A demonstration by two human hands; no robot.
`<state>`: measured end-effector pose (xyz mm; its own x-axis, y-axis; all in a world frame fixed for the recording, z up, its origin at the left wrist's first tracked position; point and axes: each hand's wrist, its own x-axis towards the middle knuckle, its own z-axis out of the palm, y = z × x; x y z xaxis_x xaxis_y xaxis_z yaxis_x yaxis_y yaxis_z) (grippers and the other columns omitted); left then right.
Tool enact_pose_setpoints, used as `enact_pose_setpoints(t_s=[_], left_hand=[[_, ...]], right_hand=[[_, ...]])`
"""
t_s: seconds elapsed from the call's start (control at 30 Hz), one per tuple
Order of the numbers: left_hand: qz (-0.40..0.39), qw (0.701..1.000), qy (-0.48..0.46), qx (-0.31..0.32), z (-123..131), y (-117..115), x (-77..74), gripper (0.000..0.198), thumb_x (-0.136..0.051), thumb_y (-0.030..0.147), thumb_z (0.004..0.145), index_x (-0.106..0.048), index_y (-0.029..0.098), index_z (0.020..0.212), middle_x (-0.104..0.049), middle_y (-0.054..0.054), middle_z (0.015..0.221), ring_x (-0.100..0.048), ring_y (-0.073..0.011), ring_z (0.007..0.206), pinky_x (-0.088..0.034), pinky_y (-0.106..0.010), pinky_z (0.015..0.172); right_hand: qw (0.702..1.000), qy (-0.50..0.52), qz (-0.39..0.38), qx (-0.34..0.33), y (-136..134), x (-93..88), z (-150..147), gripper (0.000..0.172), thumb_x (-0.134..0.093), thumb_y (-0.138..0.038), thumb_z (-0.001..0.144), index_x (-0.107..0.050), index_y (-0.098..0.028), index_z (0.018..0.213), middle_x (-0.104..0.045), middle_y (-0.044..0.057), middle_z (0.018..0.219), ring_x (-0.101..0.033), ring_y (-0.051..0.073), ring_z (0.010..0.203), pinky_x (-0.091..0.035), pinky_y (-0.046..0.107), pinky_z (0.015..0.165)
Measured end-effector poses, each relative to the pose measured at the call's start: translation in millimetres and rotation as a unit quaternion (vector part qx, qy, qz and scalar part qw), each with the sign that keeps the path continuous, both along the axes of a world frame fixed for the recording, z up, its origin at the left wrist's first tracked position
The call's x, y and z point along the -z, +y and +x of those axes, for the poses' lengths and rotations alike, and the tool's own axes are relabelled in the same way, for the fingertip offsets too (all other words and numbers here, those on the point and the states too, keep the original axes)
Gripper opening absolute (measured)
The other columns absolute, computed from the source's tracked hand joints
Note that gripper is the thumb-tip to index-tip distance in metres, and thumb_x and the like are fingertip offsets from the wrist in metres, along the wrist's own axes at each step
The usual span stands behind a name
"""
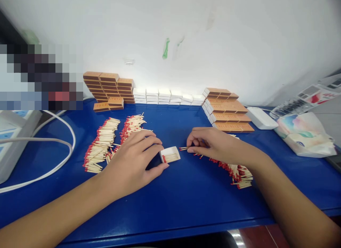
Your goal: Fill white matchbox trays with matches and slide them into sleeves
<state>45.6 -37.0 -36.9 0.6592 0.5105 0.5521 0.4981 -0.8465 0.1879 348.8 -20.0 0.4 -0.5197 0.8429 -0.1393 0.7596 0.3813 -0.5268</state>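
My left hand grips the left end of a small white matchbox tray between thumb and fingers. Several red-tipped matches lie side by side inside this tray. To its right, my right hand pinches a few matches, their red heads pointing left toward the tray, a short gap apart from it. A pile of loose matches lies under and beside my right hand, partly hidden by it. Two more match piles, one at the far left and one behind my left hand, rest on the table.
Brown matchboxes are stacked at the back left, more matchboxes at the back right, with white trays between them along the wall. White cables curve at the left. A white adapter and tissue pack sit right on the blue table.
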Motion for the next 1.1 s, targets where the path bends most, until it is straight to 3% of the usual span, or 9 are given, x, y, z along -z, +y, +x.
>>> enact_pose_setpoints(t_s=[0.3,0.5,0.7,0.9,1.1], left_hand=[[-0.002,1.0,-0.002,-0.003,2,1,-0.2,0.018,-0.076,0.032,0.102,-0.075,0.017,0.112,-0.079,-0.009,0.114,-0.068,-0.0319,0.123,-0.058,-0.052,0.112],[0.003,1.0,-0.002,-0.007,2,0,-1.4,0.019,-0.077,0.033,0.101,-0.074,0.017,0.111,-0.079,-0.009,0.114,-0.068,-0.0325,0.122,-0.059,-0.053,0.111],[0.003,1.0,-0.005,-0.003,3,-2,-2.2,0.017,-0.076,0.032,0.102,-0.074,0.017,0.111,-0.079,-0.009,0.114,-0.068,-0.0315,0.123,-0.058,-0.052,0.114],[0.002,1.0,-0.005,0.003,4,-1,-2.5,0.016,-0.075,0.031,0.102,-0.073,0.016,0.109,-0.079,-0.009,0.114,-0.068,-0.0306,0.122,-0.058,-0.052,0.113],[-0.006,1.0,-0.004,-0.002,2,-1,-1.8,0.017,-0.076,0.031,0.101,-0.074,0.017,0.111,-0.079,-0.009,0.114,-0.068,-0.0314,0.124,-0.058,-0.053,0.113]], right_hand=[[0.999,-0.017,0.027,0.002,-2,1.3,0,0.028,-0.057,-0.044,0.109,-0.069,-0.024,0.094,-0.069,0.003,0.09,-0.059,0.019,0.077,-0.041,0.033,0.068],[0.997,0.042,0.057,0.019,-9,-3.3,-8,0.029,-0.06,-0.049,0.11,-0.069,-0.025,0.097,-0.068,0.002,0.09,-0.059,0.017,0.072,-0.043,0.032,0.065],[0.989,0.026,0.141,-0.042,-23,6.4,-33,0.015,-0.057,-0.03,0.113,-0.067,-0.023,0.105,-0.068,0.004,0.106,-0.062,0.016,0.077,-0.045,0.03,0.069],[0.975,-0.018,0.213,-0.065,-27,17.5,-46,0.013,-0.058,-0.025,0.112,-0.068,-0.019,0.105,-0.068,0.005,0.101,-0.062,0.016,0.072,-0.045,0.031,0.067],[0.983,0.038,0.175,-0.026,-21,-2.0,-22,0.014,-0.061,-0.029,0.11,-0.072,-0.023,0.103,-0.07,0.003,0.096,-0.062,0.015,0.074,-0.045,0.029,0.067]])
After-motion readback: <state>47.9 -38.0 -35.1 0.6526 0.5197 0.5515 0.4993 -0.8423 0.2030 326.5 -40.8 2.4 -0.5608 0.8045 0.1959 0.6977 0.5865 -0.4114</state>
